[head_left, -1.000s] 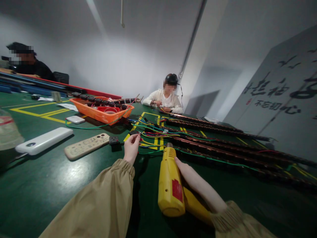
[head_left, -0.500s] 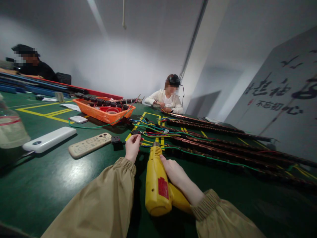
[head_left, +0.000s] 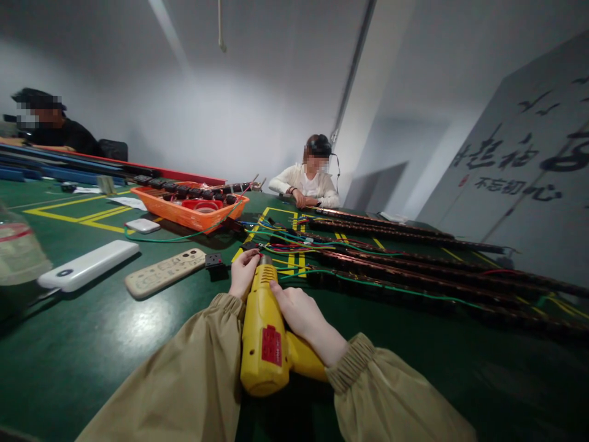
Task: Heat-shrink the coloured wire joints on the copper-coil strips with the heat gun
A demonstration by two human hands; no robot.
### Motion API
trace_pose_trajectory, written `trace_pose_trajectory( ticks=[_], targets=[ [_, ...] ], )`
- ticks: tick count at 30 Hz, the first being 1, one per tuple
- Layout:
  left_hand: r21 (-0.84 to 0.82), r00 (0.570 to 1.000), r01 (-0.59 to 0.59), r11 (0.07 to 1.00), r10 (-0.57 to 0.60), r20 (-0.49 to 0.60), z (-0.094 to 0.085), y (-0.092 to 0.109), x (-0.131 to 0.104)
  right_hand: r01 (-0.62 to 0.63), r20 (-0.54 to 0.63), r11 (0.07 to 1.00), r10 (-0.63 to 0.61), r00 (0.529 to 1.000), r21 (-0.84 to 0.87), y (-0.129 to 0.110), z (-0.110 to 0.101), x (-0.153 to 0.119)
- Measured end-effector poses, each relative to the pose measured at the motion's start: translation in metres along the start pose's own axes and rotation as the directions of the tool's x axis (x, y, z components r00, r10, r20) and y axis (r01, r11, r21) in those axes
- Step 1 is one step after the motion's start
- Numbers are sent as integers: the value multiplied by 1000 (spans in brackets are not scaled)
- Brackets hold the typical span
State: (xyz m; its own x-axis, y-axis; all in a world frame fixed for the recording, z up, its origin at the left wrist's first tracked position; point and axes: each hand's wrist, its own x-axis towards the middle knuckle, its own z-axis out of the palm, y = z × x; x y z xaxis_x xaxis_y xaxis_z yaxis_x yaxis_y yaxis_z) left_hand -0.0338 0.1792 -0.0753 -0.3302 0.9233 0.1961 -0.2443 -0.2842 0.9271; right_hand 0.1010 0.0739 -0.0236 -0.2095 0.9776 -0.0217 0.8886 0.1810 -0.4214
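Note:
My right hand (head_left: 301, 310) is wrapped around the handle of a yellow heat gun (head_left: 263, 334) with a red label. Its metal nozzle points away from me, close beside the fingertips of my left hand (head_left: 243, 273). The left fingers are pinched together on a small black wired part (head_left: 250, 245), mostly hidden by the hand. Coloured wires (head_left: 285, 236) run right from there to long dark copper-toned bars (head_left: 391, 276). Just left of my left hand lies a black socket (head_left: 216, 265).
A phone (head_left: 165, 274), a white power bank (head_left: 89, 265) and a bottle (head_left: 21, 252) stand on the left. Behind them is an orange basket (head_left: 184, 216) of black parts. One person (head_left: 306, 178) sits across the table, another (head_left: 59, 129) far left.
The heat gun has moved left with my right hand, bringing its nozzle close to my left fingertips. My left hand keeps its pinch. The view has shifted slightly.

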Motion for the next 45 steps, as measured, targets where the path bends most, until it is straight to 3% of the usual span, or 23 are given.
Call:
trace_pose_trajectory(
  ticks=[8,24,32,38,45],
  targets=[
    [-10,999,24,1000,-24,25,3,3,-6,-17,-4,1000,17,1000,6,15,-2,-3],
    [41,999,21,999,-22,29,2,7,-12,-214,-3,961,218,976,177,80,-29,-34],
    [92,994,-108,990,110,-11,0,1,-6,-248,-15,955,254,967,161,81,-31,-39],
    [148,989,-139,979,145,-30,0,-4,-2,-235,-17,962,240,971,139,81,-27,-35],
    [165,988,-142,976,150,-41,0,-2,-3,-148,-20,984,150,988,104,59,-15,-22]
  ],
)
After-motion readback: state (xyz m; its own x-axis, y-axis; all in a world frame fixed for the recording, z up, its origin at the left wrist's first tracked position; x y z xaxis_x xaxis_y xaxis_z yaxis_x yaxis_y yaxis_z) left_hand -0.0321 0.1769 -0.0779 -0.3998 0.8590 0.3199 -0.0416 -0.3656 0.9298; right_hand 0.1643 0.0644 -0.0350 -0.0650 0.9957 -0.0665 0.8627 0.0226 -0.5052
